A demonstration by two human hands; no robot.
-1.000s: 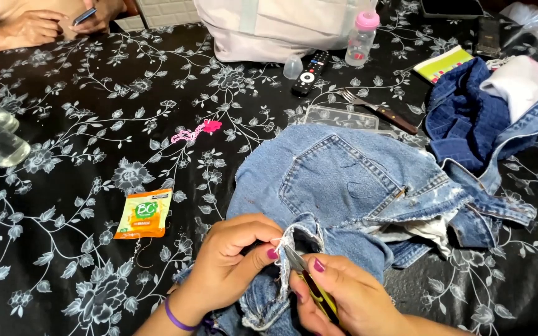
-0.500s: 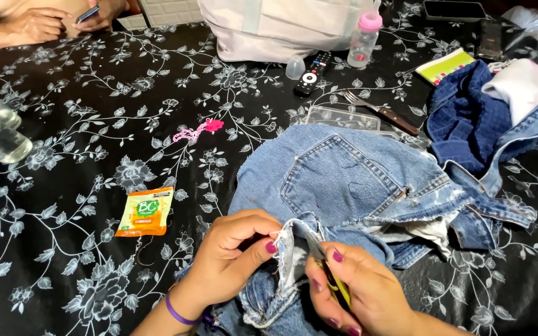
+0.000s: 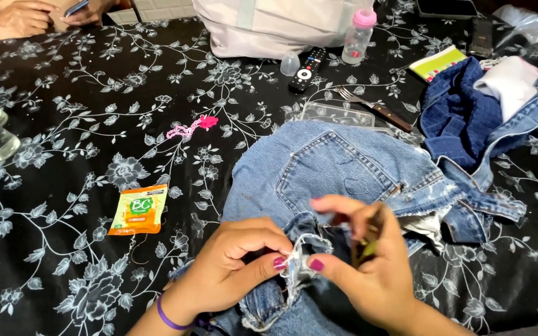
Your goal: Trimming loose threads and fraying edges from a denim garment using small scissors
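A cut piece of light blue jeans point(image 3: 344, 174) with a back pocket lies on the table in front of me. My left hand point(image 3: 238, 261) pinches a frayed edge of the denim point(image 3: 300, 258) between thumb and fingers. My right hand point(image 3: 362, 261) pinches the same edge from the right and also grips a small yellow-green handled tool point(image 3: 368, 242), blurred, its tip hidden by my fingers. A purple band sits on my left wrist.
Black floral tablecloth point(image 3: 94, 124). An orange sachet point(image 3: 139, 209) and a pink string point(image 3: 191, 127) lie left. Behind are a remote point(image 3: 307, 70), a baby bottle point(image 3: 357, 36), a fork point(image 3: 375, 107), a clear lid point(image 3: 337, 115), a white bag point(image 3: 269, 25) and dark blue clothes point(image 3: 468, 118). Another person's hands point(image 3: 26, 15) rest far left.
My right hand has risen and curled over the frayed edge, bringing the yellow-green tool up with it. My left hand keeps its pinch on the denim.
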